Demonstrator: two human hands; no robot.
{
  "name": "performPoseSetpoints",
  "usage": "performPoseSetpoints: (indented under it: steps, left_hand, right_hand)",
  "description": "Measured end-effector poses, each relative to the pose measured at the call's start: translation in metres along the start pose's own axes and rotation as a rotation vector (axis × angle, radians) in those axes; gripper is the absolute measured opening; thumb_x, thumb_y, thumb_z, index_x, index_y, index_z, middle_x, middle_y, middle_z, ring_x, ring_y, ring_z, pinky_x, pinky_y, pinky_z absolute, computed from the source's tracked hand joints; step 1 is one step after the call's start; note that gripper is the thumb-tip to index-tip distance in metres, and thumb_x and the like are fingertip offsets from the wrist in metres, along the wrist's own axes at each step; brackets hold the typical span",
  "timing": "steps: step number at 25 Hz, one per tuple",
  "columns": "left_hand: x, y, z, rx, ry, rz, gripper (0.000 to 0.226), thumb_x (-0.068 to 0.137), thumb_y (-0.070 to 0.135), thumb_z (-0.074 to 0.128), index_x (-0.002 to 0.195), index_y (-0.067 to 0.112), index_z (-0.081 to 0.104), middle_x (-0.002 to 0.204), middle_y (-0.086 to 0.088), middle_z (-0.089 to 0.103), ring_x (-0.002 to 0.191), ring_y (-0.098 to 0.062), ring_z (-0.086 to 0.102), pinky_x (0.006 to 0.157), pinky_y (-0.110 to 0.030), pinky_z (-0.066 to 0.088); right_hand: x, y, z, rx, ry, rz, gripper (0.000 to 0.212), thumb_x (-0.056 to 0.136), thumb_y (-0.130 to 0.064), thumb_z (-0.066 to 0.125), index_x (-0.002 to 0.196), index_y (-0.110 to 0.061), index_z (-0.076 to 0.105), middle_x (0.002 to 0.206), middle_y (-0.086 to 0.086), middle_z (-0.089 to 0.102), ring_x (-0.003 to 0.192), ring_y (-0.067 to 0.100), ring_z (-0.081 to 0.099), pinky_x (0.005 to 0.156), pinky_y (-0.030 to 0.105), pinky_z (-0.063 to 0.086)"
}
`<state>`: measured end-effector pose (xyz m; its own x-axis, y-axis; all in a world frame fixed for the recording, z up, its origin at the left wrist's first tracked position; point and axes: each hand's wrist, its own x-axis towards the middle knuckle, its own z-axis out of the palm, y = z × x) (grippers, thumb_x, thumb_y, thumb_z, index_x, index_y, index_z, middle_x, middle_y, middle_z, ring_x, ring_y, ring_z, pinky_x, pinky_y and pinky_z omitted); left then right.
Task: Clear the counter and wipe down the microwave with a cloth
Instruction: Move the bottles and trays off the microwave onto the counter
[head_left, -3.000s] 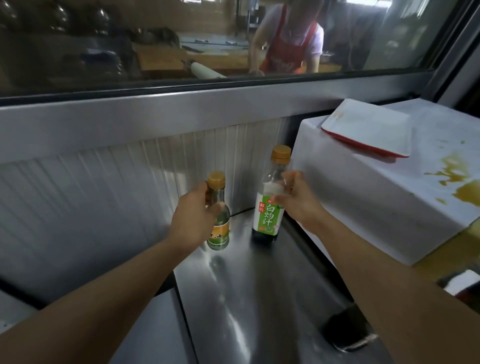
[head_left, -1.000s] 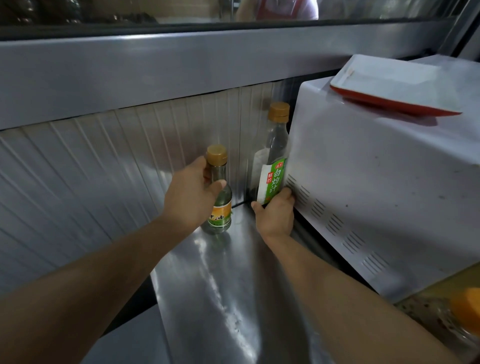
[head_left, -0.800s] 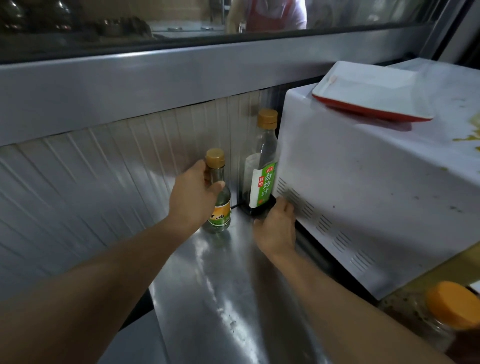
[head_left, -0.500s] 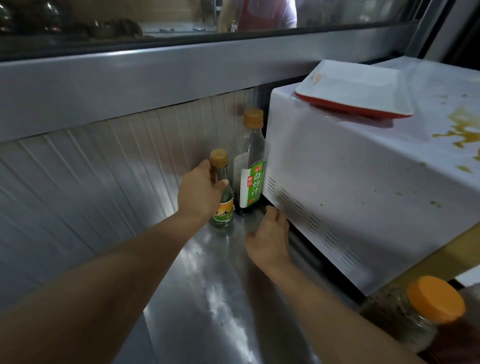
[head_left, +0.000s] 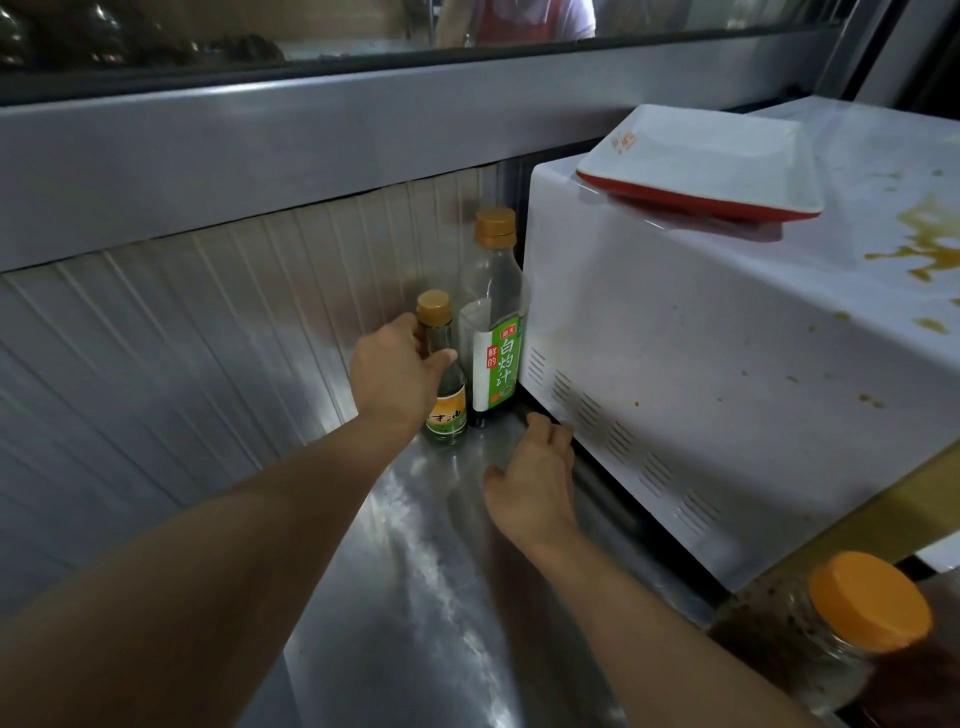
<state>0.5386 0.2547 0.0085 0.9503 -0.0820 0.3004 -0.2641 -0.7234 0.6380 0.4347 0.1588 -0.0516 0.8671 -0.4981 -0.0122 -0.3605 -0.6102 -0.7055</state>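
- The steel counter (head_left: 415, 597) runs as a narrow lane between the ribbed back wall (head_left: 182, 338) on the left and the white microwave (head_left: 701, 364) on the right; its near stretch lies open, its far end closes into a corner.
- 2 bottles stand upright in that corner, just beside each other: a small bottle (head_left: 444, 384) with a yellow label and a taller bottle (head_left: 496, 322) with a green label, the taller one right against the microwave's side.
- The left hand (head_left: 397, 371) holds the small bottle, thumb and fingers curled round its neck below the cap.
- The right hand (head_left: 535, 480) holds nothing; its fingers are loosely bent, low on the counter by the microwave's bottom edge, short of the tall bottle. I cannot tell whether the fingertips touch the casing.
- A white tray with a red rim (head_left: 696, 166) lies on the microwave, overhanging its left edge, and brown stains (head_left: 924, 239) mark the top.
- A jar with an orange lid (head_left: 852, 623) sits at the near right, in front of the microwave.
- Behind the window glass above, a person in a red apron (head_left: 511, 21) stands.
- 1 second ago the right hand gripped the tall bottle's base; now it has let go and drawn back, while the left keeps its hold.
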Motion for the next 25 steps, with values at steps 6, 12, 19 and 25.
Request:
performPoseSetpoints:
  steps: [6,12,19,25]
  left_hand:
    - [-0.002,0.002,0.0,0.031,0.02,-0.019,0.03,0.072,0.035,0.077,0.083,0.015,0.058,0.078,-0.005,0.066,0.078,-0.025,0.062,0.067,-0.036,0.05]
    - [-0.004,0.001,0.001,0.05,-0.048,-0.049,0.024,0.074,0.029,0.076,0.088,0.017,0.06,0.084,-0.004,0.068,0.085,-0.027,0.063,0.075,-0.042,0.054]
    - [-0.004,0.001,-0.002,0.068,-0.055,-0.057,0.032,0.073,0.034,0.077,0.091,0.014,0.059,0.088,-0.006,0.068,0.088,-0.027,0.063,0.076,-0.044,0.054]
    - [-0.021,-0.003,-0.029,0.228,-0.216,-0.029,0.054,0.08,0.031,0.069,0.125,0.018,0.043,0.116,-0.007,0.062,0.108,-0.03,0.057,0.08,-0.039,0.047]
  right_hand:
    - [-0.002,0.001,-0.004,0.003,-0.008,-0.002,0.06,0.081,-0.011,0.062,0.133,-0.003,0.033,0.136,0.017,0.032,0.126,0.034,0.034,0.102,0.035,0.034]
    - [-0.006,-0.003,-0.007,0.029,-0.019,0.004,0.062,0.081,-0.011,0.062,0.134,-0.003,0.032,0.138,0.017,0.031,0.128,0.034,0.033,0.106,0.038,0.034]
    - [-0.009,-0.002,-0.009,0.032,-0.031,0.008,0.061,0.079,-0.01,0.062,0.132,-0.003,0.032,0.137,0.018,0.031,0.127,0.035,0.033,0.104,0.038,0.033]
    - [-0.024,-0.011,-0.019,-0.026,-0.109,0.027,0.078,0.08,-0.018,0.062,0.144,-0.006,0.018,0.141,0.018,0.027,0.13,0.036,0.026,0.108,0.037,0.027]
